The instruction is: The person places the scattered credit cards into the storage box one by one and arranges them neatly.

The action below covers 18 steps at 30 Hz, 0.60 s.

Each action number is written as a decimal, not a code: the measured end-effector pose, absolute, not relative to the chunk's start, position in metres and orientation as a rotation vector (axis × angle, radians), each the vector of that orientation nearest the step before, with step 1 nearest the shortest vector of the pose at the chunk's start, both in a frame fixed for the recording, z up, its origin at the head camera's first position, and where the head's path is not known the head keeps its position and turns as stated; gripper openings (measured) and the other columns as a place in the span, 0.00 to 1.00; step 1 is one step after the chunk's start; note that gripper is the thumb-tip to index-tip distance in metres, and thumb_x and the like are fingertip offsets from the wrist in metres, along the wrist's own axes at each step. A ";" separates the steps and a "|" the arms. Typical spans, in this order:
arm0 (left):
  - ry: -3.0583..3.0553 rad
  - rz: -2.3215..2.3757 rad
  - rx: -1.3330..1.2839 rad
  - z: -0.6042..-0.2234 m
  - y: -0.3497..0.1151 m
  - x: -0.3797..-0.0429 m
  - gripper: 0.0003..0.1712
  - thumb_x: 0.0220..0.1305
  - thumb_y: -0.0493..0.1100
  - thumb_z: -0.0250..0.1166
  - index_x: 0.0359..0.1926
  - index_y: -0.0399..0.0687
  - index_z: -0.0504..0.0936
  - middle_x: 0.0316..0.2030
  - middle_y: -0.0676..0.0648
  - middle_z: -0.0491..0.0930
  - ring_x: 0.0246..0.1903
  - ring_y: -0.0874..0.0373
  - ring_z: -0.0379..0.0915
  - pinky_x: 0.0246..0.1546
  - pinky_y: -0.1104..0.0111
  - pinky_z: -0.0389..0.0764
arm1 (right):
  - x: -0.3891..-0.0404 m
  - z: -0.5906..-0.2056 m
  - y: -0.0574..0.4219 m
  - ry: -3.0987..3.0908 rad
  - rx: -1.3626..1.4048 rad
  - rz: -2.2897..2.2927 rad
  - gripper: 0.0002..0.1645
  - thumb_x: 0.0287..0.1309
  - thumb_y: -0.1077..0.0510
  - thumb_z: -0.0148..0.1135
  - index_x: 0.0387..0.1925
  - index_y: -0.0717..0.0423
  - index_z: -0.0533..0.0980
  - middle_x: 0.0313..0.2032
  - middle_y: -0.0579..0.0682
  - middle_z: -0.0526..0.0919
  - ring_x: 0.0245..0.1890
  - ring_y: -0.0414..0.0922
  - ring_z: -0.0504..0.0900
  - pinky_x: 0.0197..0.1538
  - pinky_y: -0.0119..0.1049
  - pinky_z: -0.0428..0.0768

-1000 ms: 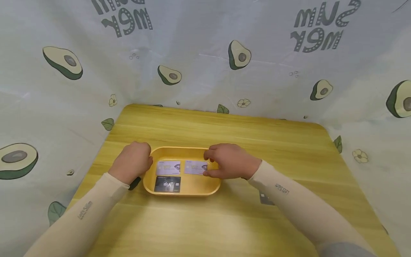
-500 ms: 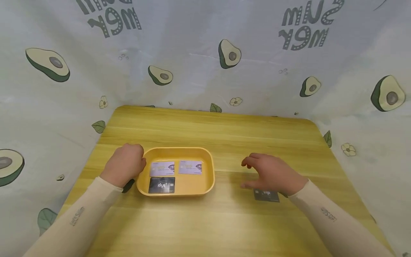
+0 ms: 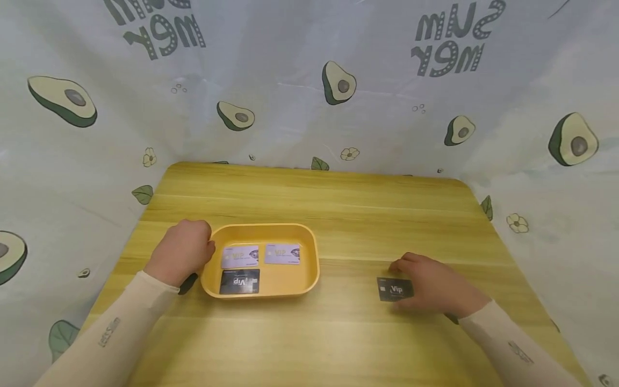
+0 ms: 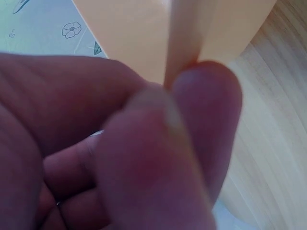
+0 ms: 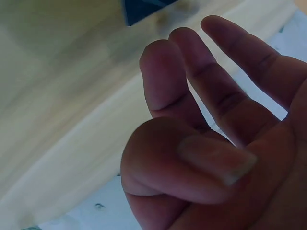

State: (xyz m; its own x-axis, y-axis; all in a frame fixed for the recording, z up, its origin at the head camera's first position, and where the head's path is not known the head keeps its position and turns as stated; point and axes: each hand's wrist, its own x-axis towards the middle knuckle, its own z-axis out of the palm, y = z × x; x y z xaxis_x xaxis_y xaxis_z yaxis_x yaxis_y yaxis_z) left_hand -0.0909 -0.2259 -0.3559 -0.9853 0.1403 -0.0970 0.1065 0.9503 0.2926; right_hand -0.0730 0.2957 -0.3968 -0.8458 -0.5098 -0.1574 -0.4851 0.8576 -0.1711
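Note:
A yellow tray (image 3: 286, 281) stands on the left half of the table. My left hand (image 3: 180, 251) pinches its left rim between thumb and fingers; the left wrist view shows the tray's wall (image 4: 129, 33) rising from the fingertips. Inside lie two pale VIP cards (image 3: 240, 257) side by side and one black VIP card (image 3: 239, 281) in front of them. To the right, another black VIP card (image 3: 394, 289) lies on the table. Over its right end is my right hand (image 3: 437, 286), fingers apart and bent. The right wrist view shows that card's corner (image 5: 144, 10) beyond the fingertips.
A wooden table (image 3: 309, 344) carries everything, with rounded far corners. Behind it and along both sides hangs a pale sheet (image 3: 285, 59) printed with avocados, leaves and lettering.
My right hand has left the tray, where a pale card now lies free, and has moved right and nearer to the black card on the table. My left hand has kept its grip.

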 end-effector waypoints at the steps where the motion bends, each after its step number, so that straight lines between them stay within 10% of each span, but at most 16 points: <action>1: 2.989 0.436 0.187 -0.356 -0.226 -0.091 0.14 0.68 0.36 0.66 0.23 0.41 0.78 0.17 0.48 0.72 0.17 0.53 0.68 0.21 0.64 0.70 | -0.072 -0.397 0.297 2.845 -0.749 -0.174 0.49 0.38 0.24 0.83 0.56 0.48 0.83 0.47 0.38 0.80 0.38 0.35 0.76 0.45 0.41 0.81; 18: 3.039 0.419 0.233 -0.360 -0.225 -0.087 0.15 0.66 0.35 0.66 0.21 0.43 0.77 0.16 0.48 0.71 0.17 0.53 0.67 0.20 0.64 0.69 | -0.067 -0.406 0.309 2.828 -0.663 -0.312 0.43 0.34 0.40 0.89 0.55 0.51 0.84 0.48 0.38 0.81 0.39 0.36 0.76 0.47 0.43 0.81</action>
